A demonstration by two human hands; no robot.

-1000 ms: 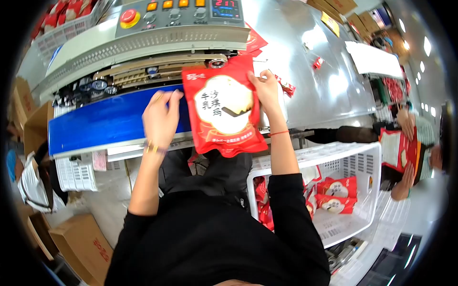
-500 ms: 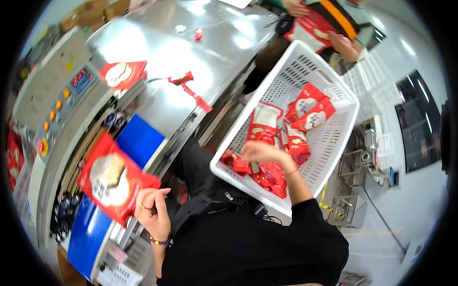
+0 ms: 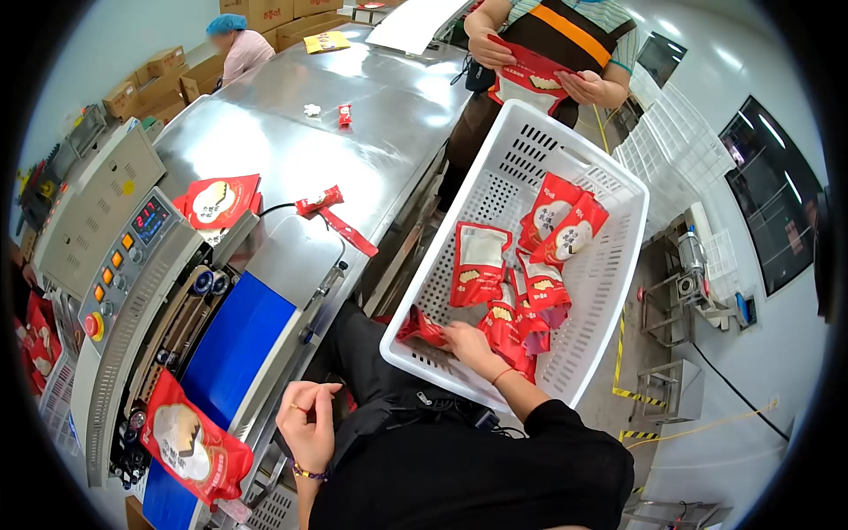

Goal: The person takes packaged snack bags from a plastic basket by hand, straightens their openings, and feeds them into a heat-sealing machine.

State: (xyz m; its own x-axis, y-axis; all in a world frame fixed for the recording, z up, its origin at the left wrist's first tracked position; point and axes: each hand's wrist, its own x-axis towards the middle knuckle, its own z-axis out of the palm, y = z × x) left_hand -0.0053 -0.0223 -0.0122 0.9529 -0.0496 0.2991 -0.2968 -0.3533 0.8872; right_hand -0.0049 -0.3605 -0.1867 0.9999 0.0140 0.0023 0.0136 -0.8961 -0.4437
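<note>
My right hand [image 3: 473, 347] reaches into the near end of a white plastic basket [image 3: 640, 221], its fingers closed on the edge of a red food bag [image 3: 426, 329]. Several more red bags lie in the basket, among them one with a pale panel [image 3: 481, 263] and a pair overlapping [image 3: 574, 228]. My left hand [image 3: 309, 426] is empty, fingers loosely curled and a little apart, beside the sealing machine. Left of it, a filled red bag [image 3: 190, 446] stands tilted at the machine's blue conveyor belt [image 3: 238, 340], apart from my hand.
The sealing machine's control panel [image 3: 132, 243] has lit buttons and a red knob. Flat red bags [image 3: 216, 203] and red strips [image 3: 336, 216] lie on the steel table [image 3: 291, 97]. Across the basket, a co-worker's hands [image 3: 587, 88] hold a red bag. Another person [image 3: 243, 53] is farther back.
The filled red bag has moved down and left along the belt, away from my left hand, which has dropped slightly. My right hand has closed on a bag in the basket.
</note>
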